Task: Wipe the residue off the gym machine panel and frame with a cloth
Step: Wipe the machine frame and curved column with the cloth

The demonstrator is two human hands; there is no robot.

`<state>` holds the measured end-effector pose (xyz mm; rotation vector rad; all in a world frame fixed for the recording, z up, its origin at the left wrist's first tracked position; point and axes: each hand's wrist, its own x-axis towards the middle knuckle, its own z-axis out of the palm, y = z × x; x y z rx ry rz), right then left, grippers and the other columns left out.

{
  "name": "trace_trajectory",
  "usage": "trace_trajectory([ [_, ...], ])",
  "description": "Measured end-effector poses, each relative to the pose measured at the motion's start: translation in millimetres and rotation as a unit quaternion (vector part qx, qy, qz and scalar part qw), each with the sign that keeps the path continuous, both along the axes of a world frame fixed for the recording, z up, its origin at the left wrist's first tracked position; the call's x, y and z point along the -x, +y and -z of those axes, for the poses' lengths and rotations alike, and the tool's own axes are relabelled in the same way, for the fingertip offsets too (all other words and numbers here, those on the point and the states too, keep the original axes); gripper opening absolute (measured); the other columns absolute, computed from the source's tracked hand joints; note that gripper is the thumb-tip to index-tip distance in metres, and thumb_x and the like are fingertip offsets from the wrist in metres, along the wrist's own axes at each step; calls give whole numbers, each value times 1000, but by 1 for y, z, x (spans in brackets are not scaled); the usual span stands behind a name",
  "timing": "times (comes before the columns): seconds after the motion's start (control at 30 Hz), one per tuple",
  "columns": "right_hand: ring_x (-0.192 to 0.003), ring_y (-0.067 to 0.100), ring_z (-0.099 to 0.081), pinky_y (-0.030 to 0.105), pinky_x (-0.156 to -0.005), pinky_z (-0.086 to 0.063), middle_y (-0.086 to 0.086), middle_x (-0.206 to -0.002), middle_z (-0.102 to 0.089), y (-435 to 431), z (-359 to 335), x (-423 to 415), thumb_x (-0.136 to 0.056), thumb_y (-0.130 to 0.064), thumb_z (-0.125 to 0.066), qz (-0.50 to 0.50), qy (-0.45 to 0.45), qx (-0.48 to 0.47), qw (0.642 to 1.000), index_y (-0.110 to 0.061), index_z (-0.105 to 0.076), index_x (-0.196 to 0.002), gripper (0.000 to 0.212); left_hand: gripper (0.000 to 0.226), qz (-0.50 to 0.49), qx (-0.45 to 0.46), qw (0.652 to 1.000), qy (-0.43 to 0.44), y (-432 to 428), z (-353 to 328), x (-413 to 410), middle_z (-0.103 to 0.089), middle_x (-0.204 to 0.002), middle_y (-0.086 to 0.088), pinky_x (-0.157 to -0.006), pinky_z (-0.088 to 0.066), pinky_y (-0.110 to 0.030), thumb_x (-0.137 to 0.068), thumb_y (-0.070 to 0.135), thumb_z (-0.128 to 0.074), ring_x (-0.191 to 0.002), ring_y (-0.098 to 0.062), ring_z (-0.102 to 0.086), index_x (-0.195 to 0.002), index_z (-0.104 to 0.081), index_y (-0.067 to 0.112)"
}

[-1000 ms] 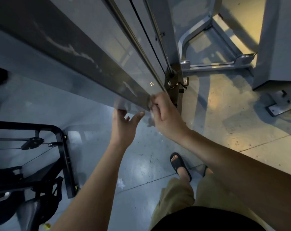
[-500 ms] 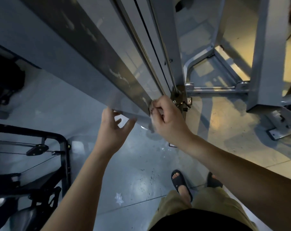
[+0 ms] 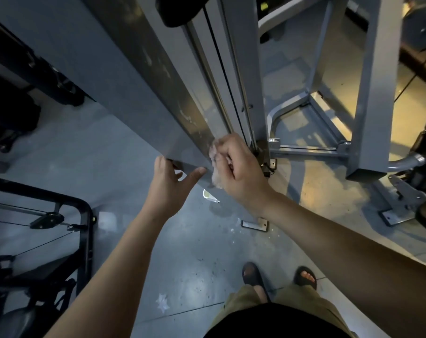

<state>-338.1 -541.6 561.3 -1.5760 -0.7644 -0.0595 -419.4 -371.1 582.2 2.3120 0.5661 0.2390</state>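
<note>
Fingers (image 3: 224,157) of right hand (image 3: 241,172) curl round cloth (image 3: 216,178); left hand (image 3: 167,189) grips panel (image 3: 173,76).

R hand (image 3: 241,172) w/ cloth (image 3: 215,164) on panel (image 3: 138,98) (L hand (image 3: 168,181) just left)
</note>
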Motion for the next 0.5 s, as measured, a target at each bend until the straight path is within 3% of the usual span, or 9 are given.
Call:
trace_trajectory([
  [0.07,-83,15,-56,31,-75,-44,2,-95,-52,-5,18,4,-99,4,-49,6,44,52,998,-16,-48,-92,21,60,-2,0,1000,7,-1,0,-1,-48,-118,-1,-90,-58,-45,-77,58,-77,-104,-15,-58,-121,-53,25],
  [0.13,-79,12,-54,32,-71,-44,-1,-90,-50,-5,18,5,-98,3,-51,29,57,72,995,-13,-46,-88,19,56,-9,1,1000,11,-1,-1,-1,-48,-118,0,-90,-57,-42,-81,49,-79,-103,-13,-58,-123,-53,23],
  [0.2,-78,9,-54,28,-69,-46,-1,-89,-51,-2,-8,3,-98,3,-52,29,34,35,998,-6,-48,-87,15,59,-5,1,1000,12,0,-1,-2,-51,-118,-4,-87,-59,-43,-79,53,-79,-101,-15,-61,-121,-55,20],
  [0.3,-89,14,-60,26,-77,-48,5,-96,-57,0,-26,-3,-99,5,-52,2,-16,-3,1000,1,-53,-93,8,63,-6,3,1000,21,5,1,-2,-57,-115,-9,-83,-60,-48,-74,62,-77,-99,-19,-64,-118,-58,21],
  [0.4,-83,21,-59,37,-73,-49,7,-95,-56,-6,2,3,-101,2,-47,-12,15,36,999,-8,-47,-89,15,68,-9,12,1000,26,0,-4,-3,-52,-117,-1,-89,-59,-43,-72,65,-75,-101,-13,-62,-121,-56,23],
  [0.5,-81,12,-59,27,-69,-48,-4,-89,-54,-3,-8,5,-100,-1,-50,23,50,49,997,-14,-44,-86,20,65,-8,14,1000,21,0,-2,-2,-51,-116,-1,-88,-59,-44,-73,63,-77,-101,-13,-61,-119,-56,22],
])
